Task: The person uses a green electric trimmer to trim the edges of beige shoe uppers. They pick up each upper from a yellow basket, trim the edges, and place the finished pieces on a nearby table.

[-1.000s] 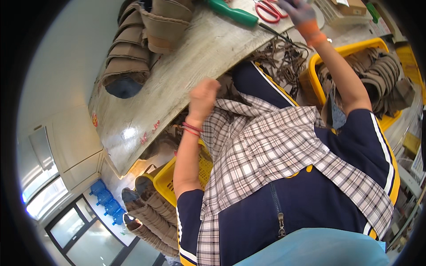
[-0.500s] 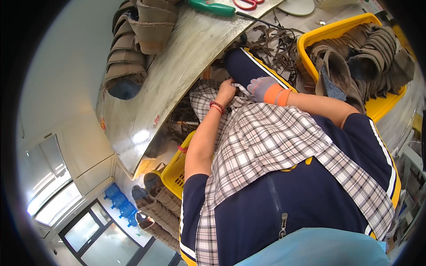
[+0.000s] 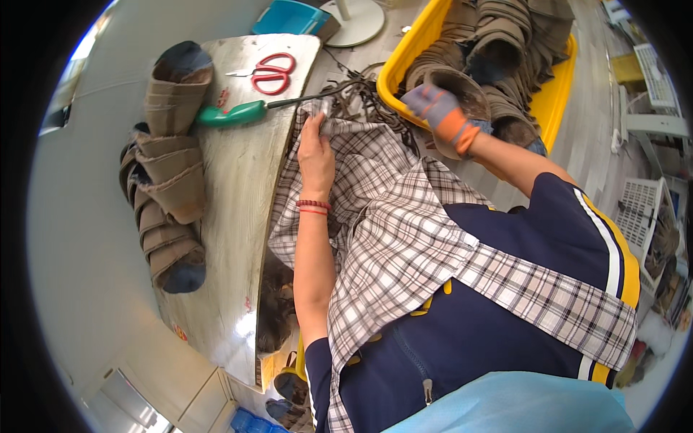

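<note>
My bare left hand [image 3: 316, 162], with red beads at the wrist, is closed on the upper edge of the checked apron [image 3: 390, 224] by the table's edge. Its fingertips are slightly blurred. My right hand [image 3: 442, 115] wears a grey and orange glove and is up at the near left rim of a yellow basket [image 3: 401, 63]. Motion smears its fingers, and I see nothing held in them. Nested brown fabric tubes with bluish lining, shaped like shoe uppers [image 3: 498, 58], fill the basket. Their nearest openings are beside and behind the glove.
On the worktable [image 3: 238, 180] at left lie red-handled scissors [image 3: 273, 73], a green-handled tool [image 3: 234, 114] with a thin dark shaft, and more nested brown pieces [image 3: 173, 180]. Dark scrap strips [image 3: 357, 101] lie between table and basket. White crates [image 3: 639, 209] stand at right.
The view has turned toward the basket. My right hand has left the apron and moved to the basket's rim. My left hand has risen with the apron's edge, spreading the cloth beside the table.
</note>
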`<state>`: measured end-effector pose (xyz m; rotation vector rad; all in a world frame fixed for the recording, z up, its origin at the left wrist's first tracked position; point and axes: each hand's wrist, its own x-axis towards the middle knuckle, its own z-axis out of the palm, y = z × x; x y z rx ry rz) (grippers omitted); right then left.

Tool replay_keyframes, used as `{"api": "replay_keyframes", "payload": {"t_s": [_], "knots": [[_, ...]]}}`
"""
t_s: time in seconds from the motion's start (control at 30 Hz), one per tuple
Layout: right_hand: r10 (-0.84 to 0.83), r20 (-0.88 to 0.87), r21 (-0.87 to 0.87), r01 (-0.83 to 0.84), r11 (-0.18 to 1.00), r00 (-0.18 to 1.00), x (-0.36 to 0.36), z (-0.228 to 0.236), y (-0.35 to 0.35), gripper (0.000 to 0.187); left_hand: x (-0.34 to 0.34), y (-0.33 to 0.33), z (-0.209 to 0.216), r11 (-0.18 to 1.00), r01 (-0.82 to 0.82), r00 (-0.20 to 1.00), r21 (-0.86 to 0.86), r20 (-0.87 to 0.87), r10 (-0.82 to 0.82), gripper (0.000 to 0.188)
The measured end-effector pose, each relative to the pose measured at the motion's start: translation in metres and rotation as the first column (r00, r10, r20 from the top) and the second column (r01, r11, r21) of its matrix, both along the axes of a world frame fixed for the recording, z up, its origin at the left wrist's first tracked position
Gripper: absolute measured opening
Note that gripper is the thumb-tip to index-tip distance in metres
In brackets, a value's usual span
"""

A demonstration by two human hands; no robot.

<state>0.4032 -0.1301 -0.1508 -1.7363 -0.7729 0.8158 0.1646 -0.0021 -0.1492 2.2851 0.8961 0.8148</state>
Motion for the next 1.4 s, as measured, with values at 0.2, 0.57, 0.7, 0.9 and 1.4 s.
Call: {"api": "replay_keyframes", "payload": {"t_s": [0.2, 0.57, 0.7, 0.9, 1.4], "knots": [[0.276, 0.711, -0.598, 0.349, 0.721, 0.647, 0.194, -0.050, -0.132, 0.078, 0.003, -0.032, -0.027, 0.965, 0.028, 0.930, -0.262, -0.347, -0.121, 0.043], [0.395, 0.276, -0.826, 0.006, 0.563, 0.876, 0.270, -0.110, -0.167, 0.085, 0.001, -0.038, -0.022, 0.959, 0.065, 0.929, -0.276, -0.334, -0.160, 0.025], [0.323, 0.249, -0.844, 0.041, 0.534, 0.913, 0.333, -0.182, -0.231, 0.098, 0.004, -0.034, -0.015, 0.955, 0.090, 0.931, -0.284, -0.316, -0.182, 0.025], [0.512, 0.397, -0.882, 0.162, 0.442, 0.761, 0.294, -0.152, -0.212, 0.051, -0.003, -0.043, -0.020, 0.969, 0.081, 0.932, -0.232, -0.328, -0.157, 0.024], [0.957, -0.078, -0.996, -0.069, -0.061, 0.280, 0.322, -0.194, -0.220, 0.032, 0.003, -0.040, -0.016, 0.952, 0.021, 0.918, -0.304, -0.371, -0.139, 0.025]]}}
